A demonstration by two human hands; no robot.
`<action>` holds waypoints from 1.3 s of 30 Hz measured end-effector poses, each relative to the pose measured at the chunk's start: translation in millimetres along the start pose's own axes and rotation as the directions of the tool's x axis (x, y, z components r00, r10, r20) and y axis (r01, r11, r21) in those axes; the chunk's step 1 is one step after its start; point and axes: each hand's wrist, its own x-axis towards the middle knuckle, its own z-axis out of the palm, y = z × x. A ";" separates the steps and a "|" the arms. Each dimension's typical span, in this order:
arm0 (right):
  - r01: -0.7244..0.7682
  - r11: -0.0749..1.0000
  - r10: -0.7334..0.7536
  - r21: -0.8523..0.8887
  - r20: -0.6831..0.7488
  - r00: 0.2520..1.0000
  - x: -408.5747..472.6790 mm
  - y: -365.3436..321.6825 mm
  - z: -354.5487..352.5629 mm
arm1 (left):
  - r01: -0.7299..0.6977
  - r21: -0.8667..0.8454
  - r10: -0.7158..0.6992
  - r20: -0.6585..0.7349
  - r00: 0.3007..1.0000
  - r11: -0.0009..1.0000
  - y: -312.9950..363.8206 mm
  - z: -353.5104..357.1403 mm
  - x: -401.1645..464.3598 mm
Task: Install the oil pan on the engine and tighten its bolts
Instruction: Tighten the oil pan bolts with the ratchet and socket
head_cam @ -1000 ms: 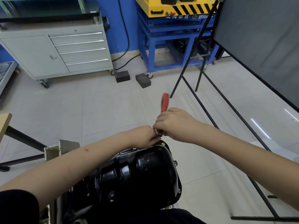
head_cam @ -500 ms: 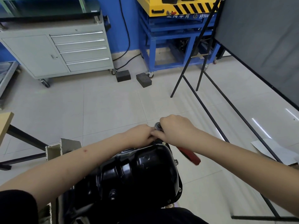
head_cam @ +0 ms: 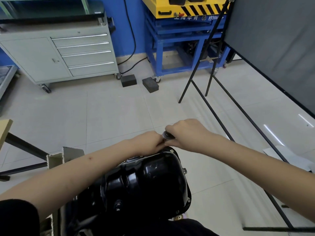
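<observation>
Oil pan [head_cam: 150, 181] sits seated on the engine directly below me, flange bolts visible along its right edge. My right hand [head_cam: 185, 133] is curled round the ratchet [head_cam: 166, 135] at the pan's far corner (handle hidden under the palm). My left hand [head_cam: 150, 142] pinches just beneath the head, I judge to keep the socket square on the bolt.

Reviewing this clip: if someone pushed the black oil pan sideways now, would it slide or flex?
Probably neither. The oil pan looks like rigid pressed metal, and bolts already sit along its rim. Its glossy surface may be slippery.
</observation>
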 end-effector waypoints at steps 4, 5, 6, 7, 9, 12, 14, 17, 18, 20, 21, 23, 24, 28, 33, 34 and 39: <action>0.259 0.947 -0.271 -0.192 -0.038 0.962 0.9 9.4 0.8 | -0.020 -0.015 0.021 0.034 0.999 1.000 0.2 0.2 1.0; 0.233 0.953 -0.245 -0.192 -0.038 0.969 0.6 8.5 1.0 | -0.024 -0.034 0.025 0.039 0.999 0.999 -0.3 -0.6 0.4; 0.184 0.970 -0.193 -0.159 -0.045 0.980 0.4 6.2 1.2 | -0.025 -0.051 0.027 0.045 0.999 0.998 -0.8 -1.3 -0.8; 0.113 0.988 -0.118 -0.101 -0.050 0.992 0.4 1.9 1.7 | -0.017 -0.062 0.020 0.054 0.998 0.998 -1.7 -1.8 -2.1; -0.034 0.999 0.033 -0.004 -0.027 0.999 -0.6 -8.6 3.6 | 0.025 -0.077 -0.019 0.066 0.998 0.997 -4.5 -1.4 -2.0; -0.118 0.993 0.117 0.027 0.031 0.993 0.4 -11.1 4.8 | 0.052 -0.093 -0.049 0.038 0.998 0.994 -3.6 -1.0 -0.4; 0.025 0.993 -0.032 -0.115 -0.057 0.998 -1.3 -5.6 2.7 | -0.005 -0.117 0.006 0.011 1.000 0.993 -1.1 -0.3 -0.4; 0.270 0.883 -0.323 -0.384 -0.081 0.943 -0.5 7.5 -2.5 | -0.052 -0.114 0.055 0.023 0.998 0.992 3.0 0.2 0.0; 0.281 0.896 -0.318 -0.344 -0.053 0.947 -1.1 7.9 -0.8 | -0.042 -0.116 0.046 0.031 0.998 0.992 3.1 -0.1 0.6; 0.156 0.969 -0.168 -0.194 -0.047 0.985 -1.4 2.1 3.2 | -0.010 -0.137 0.017 0.050 0.999 0.991 1.0 -1.2 0.7; 0.062 0.989 -0.066 -0.131 -0.031 0.997 -0.5 -1.9 4.6 | 0.006 -0.139 0.003 0.062 0.998 0.990 -0.5 -1.5 -0.2; -0.055 0.998 0.055 0.006 -0.011 0.998 -1.7 -6.4 9.7 | 0.017 -0.124 -0.010 0.060 0.998 0.992 -2.3 -0.8 -1.6; -0.083 0.996 0.082 0.029 0.007 0.997 -2.5 -7.0 8.8 | 0.015 -0.110 -0.010 0.049 0.999 0.994 -2.0 0.0 -1.9; 0.124 0.976 -0.140 -0.182 -0.079 0.987 -1.2 4.0 1.4 | 0.004 -0.067 -0.001 0.043 0.999 0.998 1.6 0.7 1.6; 0.098 0.938 -0.147 -0.331 -0.126 0.981 -1.8 0.4 -9.4 | 0.010 -0.131 0.002 0.096 0.995 0.991 -1.7 -1.2 2.1; 0.039 0.964 -0.063 -0.264 -0.082 0.995 -2.6 -1.8 -5.4 | 0.016 -0.140 -0.003 0.094 0.996 0.990 -2.7 -1.3 0.7; -0.175 0.983 0.176 0.046 -0.015 0.984 -3.0 -10.0 7.3 | 0.032 -0.112 -0.029 0.024 0.999 0.993 -1.1 -2.2 -0.5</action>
